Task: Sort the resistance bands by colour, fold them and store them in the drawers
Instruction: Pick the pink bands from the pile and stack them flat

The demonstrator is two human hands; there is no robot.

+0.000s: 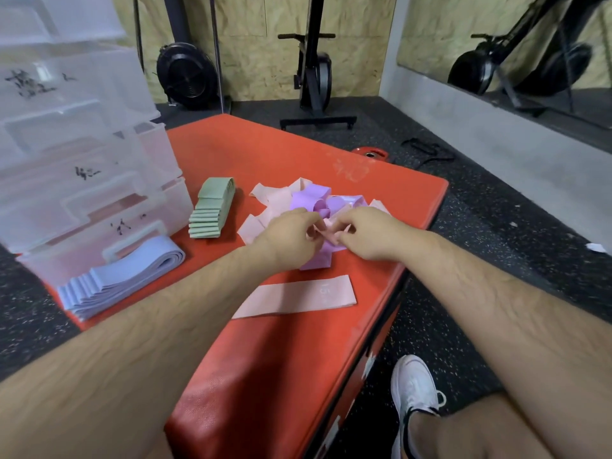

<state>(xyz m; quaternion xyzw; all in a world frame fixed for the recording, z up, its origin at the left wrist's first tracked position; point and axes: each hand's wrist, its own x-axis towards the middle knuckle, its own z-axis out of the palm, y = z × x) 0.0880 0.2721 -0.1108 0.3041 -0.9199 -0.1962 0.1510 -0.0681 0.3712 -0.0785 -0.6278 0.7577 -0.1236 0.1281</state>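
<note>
Now the left hand (291, 236) and right hand (367, 231) are pinching a crumpled pale-pink band (326, 232) between them, over the pink-and-purple pile (311, 197) near the right edge of the mat (281, 150)

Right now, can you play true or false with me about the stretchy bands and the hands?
1. The green bands lie folded in a stack on the red mat. True.
2. The blue bands are inside a drawer. False: they lie stacked outside, in front of the clear drawers.
3. The left hand and the right hand both pinch a pink band. True.
4. The mixed pile holds only green bands. False: it holds pink and purple ones.
5. A flat pink band lies alone, nearer the person than the pile. True.
</note>
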